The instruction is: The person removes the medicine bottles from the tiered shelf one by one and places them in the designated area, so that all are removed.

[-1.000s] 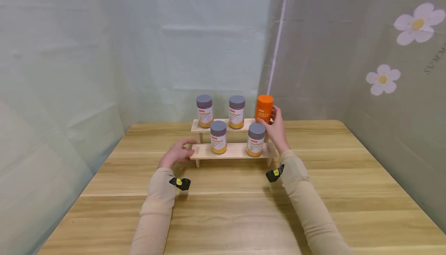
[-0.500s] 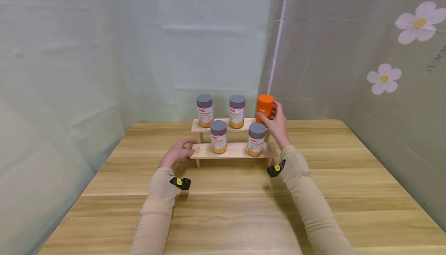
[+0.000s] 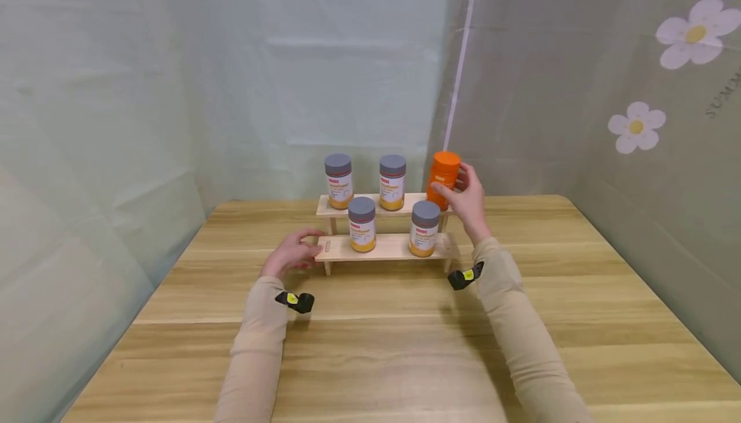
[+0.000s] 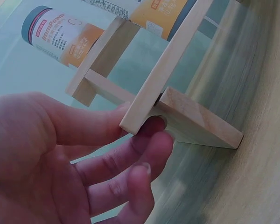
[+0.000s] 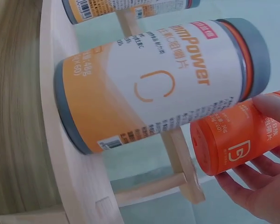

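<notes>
A two-tier wooden display stand [image 3: 390, 248] bears several supplement bottles. My left hand [image 3: 291, 253] grips the left end of its lower shelf; in the left wrist view the thumb lies against one face of the board [image 4: 164, 70] and the fingers curl at the other. At the right end of the upper shelf my right hand [image 3: 470, 203] holds an orange bottle [image 3: 444, 164] between thumb and fingers. It leans slightly, and the right wrist view shows part of the base of this orange bottle [image 5: 203, 149], marked with a B.
Two grey-capped bottles stand on the upper shelf, one at the left [image 3: 339, 185] and one in the middle [image 3: 392, 185]. Two more, a left one [image 3: 362, 227] and a right one [image 3: 424, 230], are on the lower shelf. A wooden table [image 3: 370, 346] lies underneath, with a curtain [image 3: 353, 76] behind.
My right hand has moved a little to the right and up with the orange bottle, which now tilts slightly. The left hand stays at the lower shelf's end.
</notes>
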`<state>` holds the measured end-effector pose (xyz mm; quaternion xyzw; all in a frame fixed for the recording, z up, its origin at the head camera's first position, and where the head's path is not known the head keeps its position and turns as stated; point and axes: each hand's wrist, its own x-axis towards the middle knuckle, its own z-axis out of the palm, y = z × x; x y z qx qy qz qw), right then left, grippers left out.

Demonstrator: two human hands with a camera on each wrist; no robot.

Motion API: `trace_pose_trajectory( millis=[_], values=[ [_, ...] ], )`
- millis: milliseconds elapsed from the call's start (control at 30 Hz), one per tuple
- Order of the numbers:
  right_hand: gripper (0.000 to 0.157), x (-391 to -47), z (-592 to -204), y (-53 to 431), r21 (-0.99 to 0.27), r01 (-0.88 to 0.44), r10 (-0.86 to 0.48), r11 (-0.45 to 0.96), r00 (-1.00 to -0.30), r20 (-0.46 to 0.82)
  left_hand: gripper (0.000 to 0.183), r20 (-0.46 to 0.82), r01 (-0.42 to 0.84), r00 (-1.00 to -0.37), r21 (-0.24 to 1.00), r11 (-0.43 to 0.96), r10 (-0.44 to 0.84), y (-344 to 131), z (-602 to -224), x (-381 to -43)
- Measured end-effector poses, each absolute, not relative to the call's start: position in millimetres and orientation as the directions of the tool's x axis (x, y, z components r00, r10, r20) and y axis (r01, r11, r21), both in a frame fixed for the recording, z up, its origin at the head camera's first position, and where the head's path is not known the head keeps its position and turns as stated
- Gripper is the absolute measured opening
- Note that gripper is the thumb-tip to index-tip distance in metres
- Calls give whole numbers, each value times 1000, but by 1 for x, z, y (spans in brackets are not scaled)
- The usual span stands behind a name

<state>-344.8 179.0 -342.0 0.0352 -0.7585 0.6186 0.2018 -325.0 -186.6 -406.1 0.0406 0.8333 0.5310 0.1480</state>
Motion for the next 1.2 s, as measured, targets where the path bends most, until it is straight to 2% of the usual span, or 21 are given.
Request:
trace_pose_trajectory(
  millis=[233, 567, 800, 1200],
  values=[
    [70, -335, -343, 194, -906, -340, 204, 252, -897, 393, 50, -198, -84, -952, 903, 422, 235, -186, -408, -327],
    [67, -317, -350, 231, -900, -331, 293, 284, -864, 411, 50, -217, -115, -946, 919, 377, 240, -181, -414, -326],
    [69, -313, -354, 244, -928, -269, 331, 258, -878, 346, 50, -227, -127, -946, 918, 377, 234, -181, -412, -326],
    [68, -322, -367, 251, -919, -247, 308, 306, -888, 341, 52, -227, -125, -946, 913, 388, 229, -188, -408, -325]
  ],
)
